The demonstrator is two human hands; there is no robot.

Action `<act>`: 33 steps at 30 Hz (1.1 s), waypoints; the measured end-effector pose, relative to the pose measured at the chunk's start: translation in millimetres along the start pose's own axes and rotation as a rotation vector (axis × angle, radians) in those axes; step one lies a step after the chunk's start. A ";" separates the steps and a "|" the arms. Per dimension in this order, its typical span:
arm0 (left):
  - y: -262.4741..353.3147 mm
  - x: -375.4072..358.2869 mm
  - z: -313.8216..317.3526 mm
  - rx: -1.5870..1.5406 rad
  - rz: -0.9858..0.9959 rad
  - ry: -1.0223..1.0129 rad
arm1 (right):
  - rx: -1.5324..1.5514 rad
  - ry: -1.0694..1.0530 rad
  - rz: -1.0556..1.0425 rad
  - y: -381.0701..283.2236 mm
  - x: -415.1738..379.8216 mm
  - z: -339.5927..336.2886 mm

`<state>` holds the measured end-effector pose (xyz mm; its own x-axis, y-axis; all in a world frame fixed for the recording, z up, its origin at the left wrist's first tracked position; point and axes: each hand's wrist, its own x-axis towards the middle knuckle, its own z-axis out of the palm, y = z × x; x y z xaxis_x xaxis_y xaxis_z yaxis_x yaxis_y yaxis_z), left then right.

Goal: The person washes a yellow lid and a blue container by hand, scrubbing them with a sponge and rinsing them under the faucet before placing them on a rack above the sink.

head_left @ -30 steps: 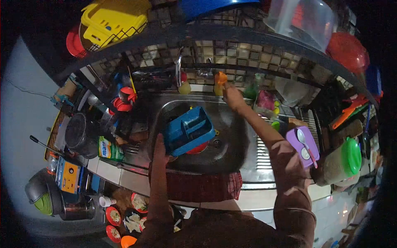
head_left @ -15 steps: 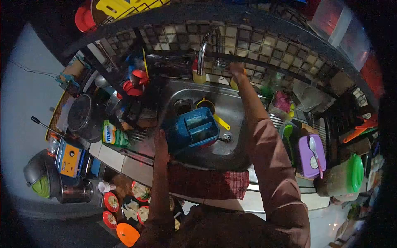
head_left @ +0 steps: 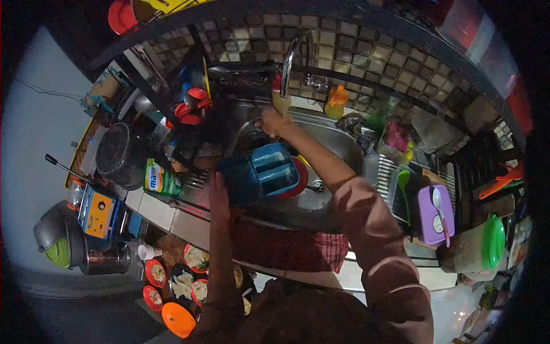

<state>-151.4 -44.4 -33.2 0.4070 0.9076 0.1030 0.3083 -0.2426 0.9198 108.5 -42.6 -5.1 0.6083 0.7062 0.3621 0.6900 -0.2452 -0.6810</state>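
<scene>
My left hand (head_left: 219, 194) grips the left edge of a blue divided container (head_left: 269, 166), which is tilted over the steel sink (head_left: 346, 146). Beneath the tap (head_left: 288, 64), my right hand (head_left: 276, 123) has its fingers curled; whatever it may hold is too small to tell. A red dish (head_left: 298, 182) shows under the container's right side. Part of a yellow handle (head_left: 303, 161) is visible behind my right forearm. The orange-topped bottle (head_left: 337, 103) stands behind the sink, right of the tap.
A red cloth (head_left: 329, 251) hangs at the sink's front edge. On the right are a purple container (head_left: 433, 215) and a green-lidded tub (head_left: 492, 241). A green-and-white packet (head_left: 162, 179) lies left of the sink, with a stove (head_left: 98, 211) farther left.
My right hand has moved left and down from behind the sink to below the tap. The blue container has shifted slightly, and the camera view has moved a little.
</scene>
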 end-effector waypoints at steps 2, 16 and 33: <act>5.2 -8.6 -13.8 -0.172 -0.053 -0.040 | -0.549 -0.689 -0.319 -35.6 10.1 -13.1; 31.1 -26.3 -51.9 0.054 -0.083 -0.039 | -0.962 -0.585 -1.224 5.1 73.0 67.2; 15.9 22.7 41.2 0.278 0.217 -0.164 | -0.670 -1.238 -0.957 20.6 59.1 22.0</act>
<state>-101.8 -41.8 -31.8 0.6138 0.7634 0.2010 0.4120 -0.5270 0.7433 150.1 8.8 -11.8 -0.5150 0.7337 -0.4433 0.8303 0.5555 -0.0451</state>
